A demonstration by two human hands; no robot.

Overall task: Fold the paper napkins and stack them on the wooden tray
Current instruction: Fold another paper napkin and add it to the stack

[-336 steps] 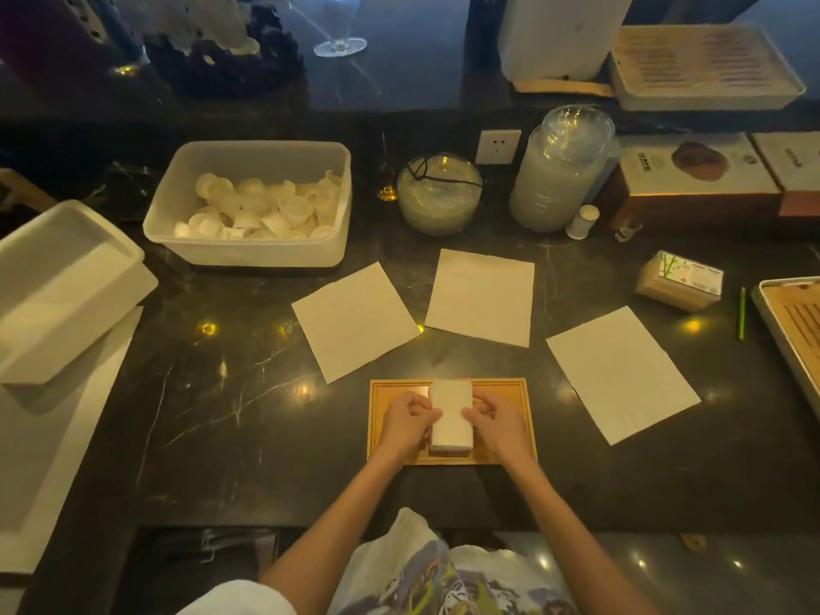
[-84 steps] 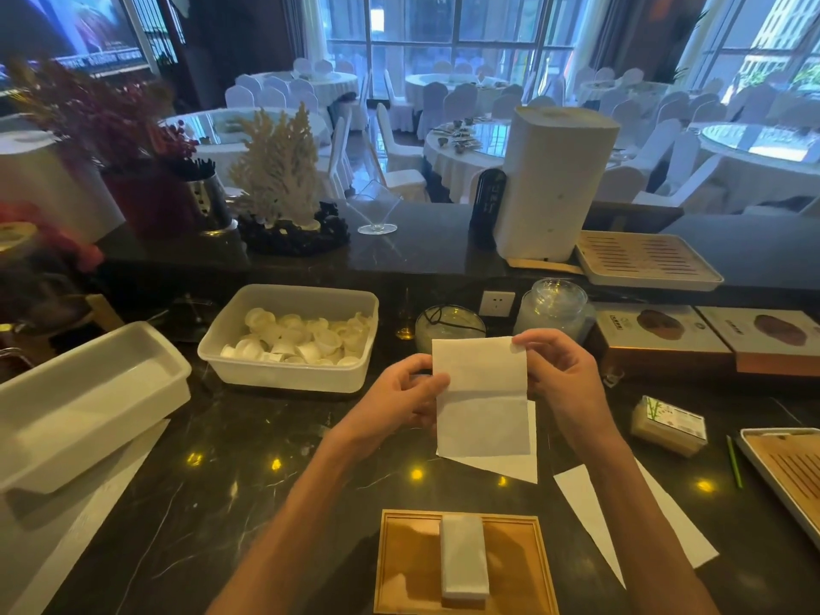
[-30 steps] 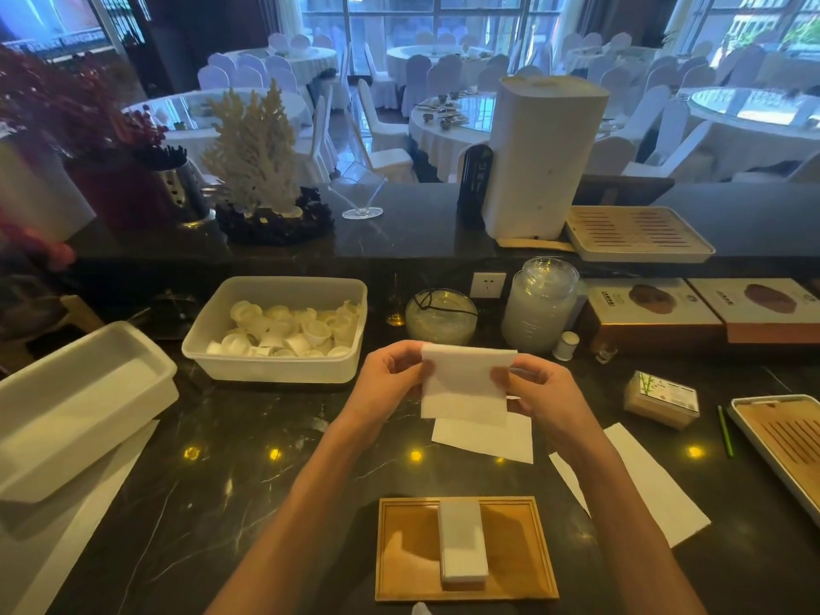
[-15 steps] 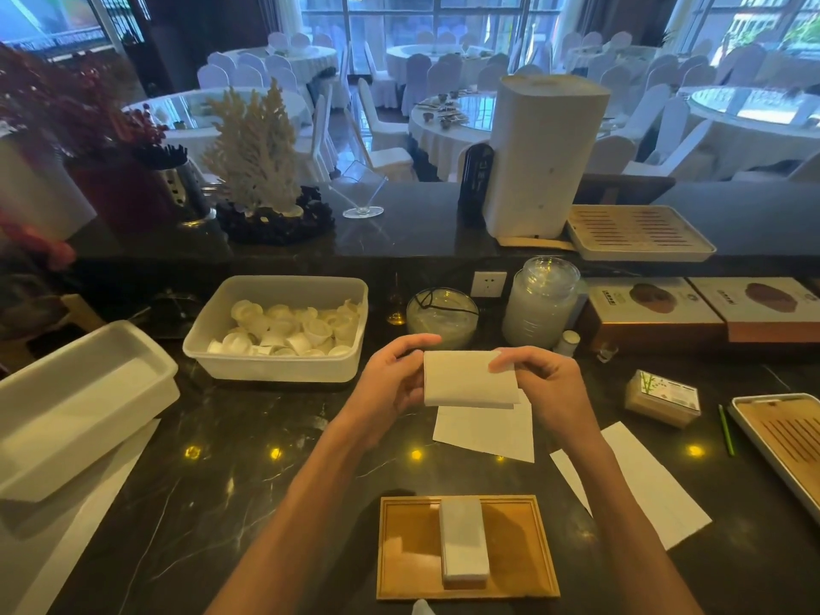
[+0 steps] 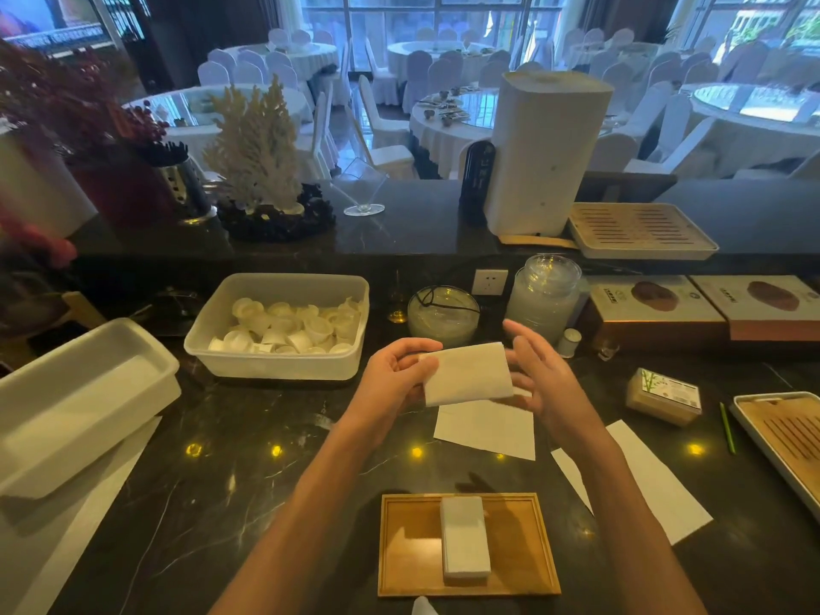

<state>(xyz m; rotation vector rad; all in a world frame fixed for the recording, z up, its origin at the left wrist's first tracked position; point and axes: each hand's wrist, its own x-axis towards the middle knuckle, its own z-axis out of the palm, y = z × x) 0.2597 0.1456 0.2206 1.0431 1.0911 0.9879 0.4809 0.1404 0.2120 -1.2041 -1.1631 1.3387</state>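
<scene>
Work stands partway: folded white napkin stack (image 5: 465, 539) on the rectangular wooden tray (image 5: 408, 543), left hand (image 5: 395, 379) pinching a half-folded white paper napkin (image 5: 466, 372) midair, right hand (image 5: 539, 375) spread loosely beside it, two flat sheets (image 5: 486, 430) waiting.

Single head-worn wide-angle view, facing forward and down, close above the dark counter (image 5: 222, 459)

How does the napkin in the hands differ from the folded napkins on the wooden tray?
The held napkin is in the air, pinched by the left hand; the tray stack rests on the wooden tray. The held napkin is wider, less folded; the tray stack is a narrow strip. Both are white paper.
</scene>
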